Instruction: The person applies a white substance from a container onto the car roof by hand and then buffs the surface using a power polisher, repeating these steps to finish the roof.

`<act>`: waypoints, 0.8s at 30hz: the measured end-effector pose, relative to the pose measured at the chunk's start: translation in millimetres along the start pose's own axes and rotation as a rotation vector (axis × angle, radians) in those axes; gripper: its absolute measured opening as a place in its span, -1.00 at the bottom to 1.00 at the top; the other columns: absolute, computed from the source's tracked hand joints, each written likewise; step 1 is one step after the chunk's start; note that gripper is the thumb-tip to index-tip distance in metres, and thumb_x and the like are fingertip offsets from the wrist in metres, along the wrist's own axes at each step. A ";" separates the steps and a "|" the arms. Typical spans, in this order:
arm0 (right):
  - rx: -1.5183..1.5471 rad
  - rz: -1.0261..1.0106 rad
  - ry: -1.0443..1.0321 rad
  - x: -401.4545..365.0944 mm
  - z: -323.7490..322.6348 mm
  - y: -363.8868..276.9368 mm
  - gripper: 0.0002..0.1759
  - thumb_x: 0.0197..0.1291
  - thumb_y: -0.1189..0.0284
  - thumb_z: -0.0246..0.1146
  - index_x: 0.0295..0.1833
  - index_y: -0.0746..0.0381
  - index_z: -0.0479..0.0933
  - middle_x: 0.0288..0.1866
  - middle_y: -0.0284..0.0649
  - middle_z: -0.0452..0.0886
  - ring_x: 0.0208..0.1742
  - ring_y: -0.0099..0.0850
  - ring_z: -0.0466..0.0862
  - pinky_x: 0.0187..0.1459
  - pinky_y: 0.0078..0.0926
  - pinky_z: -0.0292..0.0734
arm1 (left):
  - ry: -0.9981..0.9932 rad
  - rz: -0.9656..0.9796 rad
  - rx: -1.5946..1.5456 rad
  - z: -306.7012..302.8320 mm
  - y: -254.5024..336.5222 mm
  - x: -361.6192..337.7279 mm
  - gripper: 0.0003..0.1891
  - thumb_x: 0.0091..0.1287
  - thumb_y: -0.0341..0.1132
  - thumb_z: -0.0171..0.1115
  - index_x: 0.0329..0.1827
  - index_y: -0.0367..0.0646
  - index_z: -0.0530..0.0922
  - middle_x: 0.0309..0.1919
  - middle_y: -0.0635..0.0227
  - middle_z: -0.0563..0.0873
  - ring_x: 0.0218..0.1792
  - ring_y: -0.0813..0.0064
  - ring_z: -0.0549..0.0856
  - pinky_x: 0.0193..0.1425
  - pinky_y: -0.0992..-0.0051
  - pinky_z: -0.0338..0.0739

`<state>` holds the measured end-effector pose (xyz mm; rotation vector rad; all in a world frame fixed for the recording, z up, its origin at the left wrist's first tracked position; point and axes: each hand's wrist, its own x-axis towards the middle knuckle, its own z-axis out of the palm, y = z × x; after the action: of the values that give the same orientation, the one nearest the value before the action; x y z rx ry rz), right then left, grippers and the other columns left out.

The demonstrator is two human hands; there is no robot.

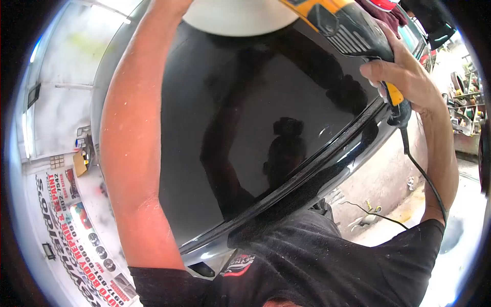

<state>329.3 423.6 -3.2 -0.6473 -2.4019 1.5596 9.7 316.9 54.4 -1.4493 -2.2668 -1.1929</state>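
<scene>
A yellow and black power polisher (pixel 353 38) is at the top right, with my right hand (pixel 399 77) wrapped round its rear handle. Its cord runs down past my right forearm. The round white pad (pixel 240 15) lies at the top centre against a glossy black car panel (pixel 266 97), which mirrors my arms and head. My left arm reaches up along the panel's left side; only the wrist end (pixel 174 6) shows at the top edge, close to the pad, and the fingers are out of frame.
A printed auto body repair banner (pixel 76 240) hangs at the lower left, near a cardboard box (pixel 80 162). Cluttered shelves (pixel 465 102) stand at the far right. A dark red cloth (pixel 386 16) is at the top right. The black cord (pixel 424 174) loops beside my right arm.
</scene>
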 end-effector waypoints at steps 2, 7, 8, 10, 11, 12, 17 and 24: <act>-0.007 -0.036 -0.025 12.9 19.0 -7.9 0.03 0.04 0.39 0.49 0.64 0.29 0.19 -0.27 -0.27 0.62 -0.30 -0.56 0.59 -0.31 -0.57 0.51 | 0.060 -0.109 0.024 -28.7 -10.2 -23.1 -0.72 0.42 -0.21 0.37 -0.29 -0.29 0.74 -0.59 0.26 0.70 -0.66 0.45 0.65 -0.55 0.37 0.49; -0.140 -0.131 -0.254 32.5 97.5 -61.5 0.00 0.06 0.33 0.48 0.56 0.41 0.17 -0.09 0.06 0.70 -0.35 -0.29 0.71 -0.28 -0.38 0.66 | 0.250 -0.367 0.053 -138.5 -79.1 -116.0 -0.66 0.40 -0.06 0.49 -0.25 -0.18 0.68 -0.66 0.57 0.48 -0.63 0.73 0.43 -0.55 0.59 0.27; -0.157 -0.188 -0.289 37.2 116.4 -68.8 0.00 0.07 0.39 0.46 0.60 0.32 0.14 -0.01 0.01 0.69 -0.28 -0.33 0.71 -0.23 -0.39 0.66 | 0.292 -0.420 -0.001 -159.7 -79.0 -141.4 -0.66 0.40 -0.06 0.50 -0.24 -0.17 0.66 -0.65 0.57 0.47 -0.63 0.73 0.42 -0.55 0.59 0.27; -0.192 -0.323 -0.362 44.4 160.0 -73.2 0.00 0.09 0.40 0.41 0.61 0.35 0.08 0.07 0.19 0.67 -0.10 -0.11 0.75 -0.08 -0.26 0.69 | 0.380 -0.507 0.025 -202.9 -85.5 -187.8 -0.65 0.43 -0.04 0.46 -0.17 -0.20 0.70 -0.61 0.55 0.51 -0.63 0.72 0.44 -0.54 0.58 0.31; -0.209 -0.402 -0.403 46.5 179.8 -79.7 0.00 0.11 0.35 0.39 0.57 0.48 0.06 0.06 0.44 0.66 0.01 0.15 0.79 0.03 -0.12 0.71 | 0.438 -0.561 0.074 -222.0 -89.6 -210.5 -0.68 0.43 -0.07 0.46 -0.20 -0.18 0.68 -0.63 0.58 0.46 -0.64 0.73 0.41 -0.56 0.59 0.26; -0.253 -0.369 -0.508 46.4 195.8 -95.6 0.01 0.14 0.35 0.36 0.56 0.56 -0.01 0.01 0.48 0.65 0.07 0.19 0.76 0.12 -0.09 0.68 | 0.496 -0.616 0.124 -240.1 -97.0 -232.0 -0.70 0.44 -0.10 0.47 -0.23 -0.16 0.65 -0.66 0.61 0.41 -0.65 0.75 0.37 -0.57 0.60 0.21; -0.246 -0.363 -0.749 37.0 256.4 -141.8 0.00 0.17 0.40 0.27 0.59 0.61 -0.07 -0.09 0.48 0.66 -0.01 0.22 0.77 0.05 -0.08 0.70 | 0.617 -0.662 0.043 -306.5 -104.9 -326.0 -0.66 0.44 -0.07 0.47 -0.05 -0.21 0.71 -0.64 0.60 0.42 -0.65 0.74 0.38 -0.57 0.59 0.22; -0.309 -0.305 -0.758 37.3 252.6 -161.1 0.07 0.15 0.37 0.31 0.62 0.57 -0.11 -0.06 0.43 0.69 -0.04 0.21 0.78 0.06 -0.13 0.69 | 0.678 -0.686 0.059 -306.8 -117.0 -319.8 -0.65 0.45 -0.07 0.46 -0.07 -0.23 0.70 -0.65 0.59 0.41 -0.69 0.75 0.35 -0.60 0.59 0.19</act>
<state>155.7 179.5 34.0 0.3518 -3.1111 1.4820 -2.2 -140.0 19.4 -0.1303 -2.2684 -1.4604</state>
